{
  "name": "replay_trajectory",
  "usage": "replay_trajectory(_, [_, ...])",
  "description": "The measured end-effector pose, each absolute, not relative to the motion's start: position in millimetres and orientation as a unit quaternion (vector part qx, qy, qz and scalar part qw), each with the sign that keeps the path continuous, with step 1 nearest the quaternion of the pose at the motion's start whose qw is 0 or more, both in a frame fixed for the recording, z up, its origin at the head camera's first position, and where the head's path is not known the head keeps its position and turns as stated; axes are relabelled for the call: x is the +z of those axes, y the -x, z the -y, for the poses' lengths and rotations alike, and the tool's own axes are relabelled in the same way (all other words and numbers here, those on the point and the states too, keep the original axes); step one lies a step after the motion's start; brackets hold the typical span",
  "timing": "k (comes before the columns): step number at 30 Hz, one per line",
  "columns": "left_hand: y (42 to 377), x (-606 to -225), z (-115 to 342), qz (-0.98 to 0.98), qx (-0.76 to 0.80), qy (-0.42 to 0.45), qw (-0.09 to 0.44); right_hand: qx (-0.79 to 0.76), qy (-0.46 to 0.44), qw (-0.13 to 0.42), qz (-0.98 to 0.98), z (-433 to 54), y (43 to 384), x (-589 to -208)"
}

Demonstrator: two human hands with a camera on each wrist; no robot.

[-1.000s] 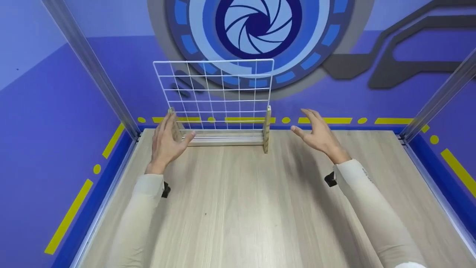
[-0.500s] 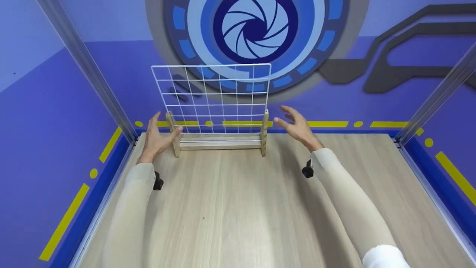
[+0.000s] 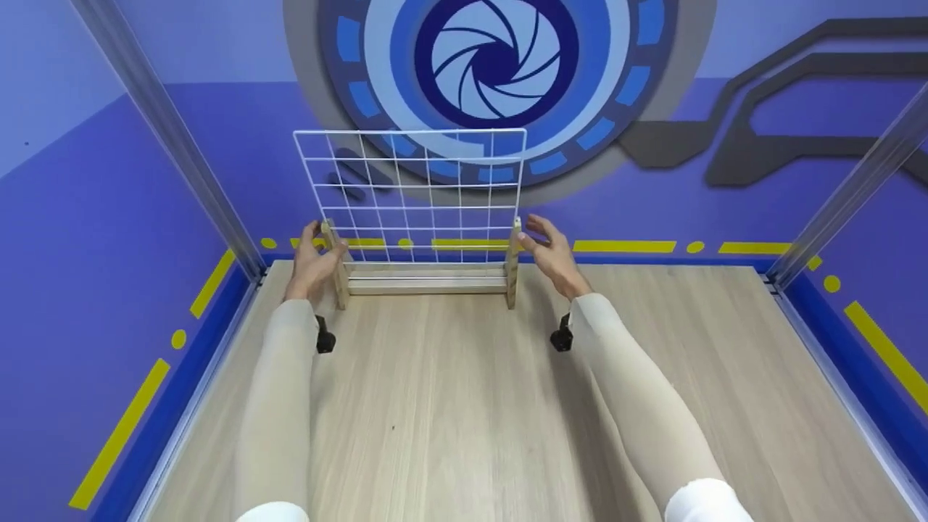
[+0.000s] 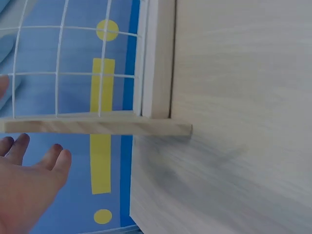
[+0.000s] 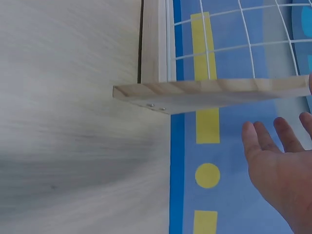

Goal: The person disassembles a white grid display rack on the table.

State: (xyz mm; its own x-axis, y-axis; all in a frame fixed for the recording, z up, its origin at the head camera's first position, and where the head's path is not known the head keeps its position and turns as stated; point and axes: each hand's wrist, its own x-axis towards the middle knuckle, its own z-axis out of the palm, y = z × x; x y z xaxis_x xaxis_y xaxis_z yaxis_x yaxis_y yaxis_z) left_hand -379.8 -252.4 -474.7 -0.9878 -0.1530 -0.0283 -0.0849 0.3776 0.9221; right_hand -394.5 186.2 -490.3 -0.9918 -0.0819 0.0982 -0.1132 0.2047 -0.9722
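Observation:
A rack with a white wire grid point(image 3: 409, 132) stands upright between two wooden side posts at the back of the table. My left hand point(image 3: 312, 264) is at the left post point(image 3: 337, 283), its thumb on the inner side and its fingers outside. In the left wrist view, the spread fingers of the left hand point(image 4: 29, 187) lie just off that post point(image 4: 97, 126). At the right post point(image 3: 512, 279) my right hand point(image 3: 554, 259) has its thumb tip at the upper end. The right wrist view shows a gap between the right hand's loosely bent fingers point(image 5: 285, 134) and the post point(image 5: 209, 90).
A wooden crossbar point(image 3: 428, 288) joins the posts low down. The blue patterned back wall point(image 3: 638, 210) rises close behind the rack. Metal frame posts point(image 3: 167, 138) stand at the table's back corners. Pale wood tabletop point(image 3: 449, 406) extends in front.
My right hand has moved left to the right post. My left hand first shifted left off the left post, then came back right around it. The rack stays in place.

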Motion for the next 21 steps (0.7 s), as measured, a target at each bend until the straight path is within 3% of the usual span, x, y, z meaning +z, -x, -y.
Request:
replay_trajectory(6, [387, -468, 246, 0.833, -0.548, -0.076, 0.017, 0.637, -0.065, 0.008, 0.768, -178, 395, -489])
replay_trajectory(21, [388, -474, 248, 0.843, -0.530, -0.072, 0.059, 0.634, -0.081, 0.044, 0.768, -169, 394, -487])
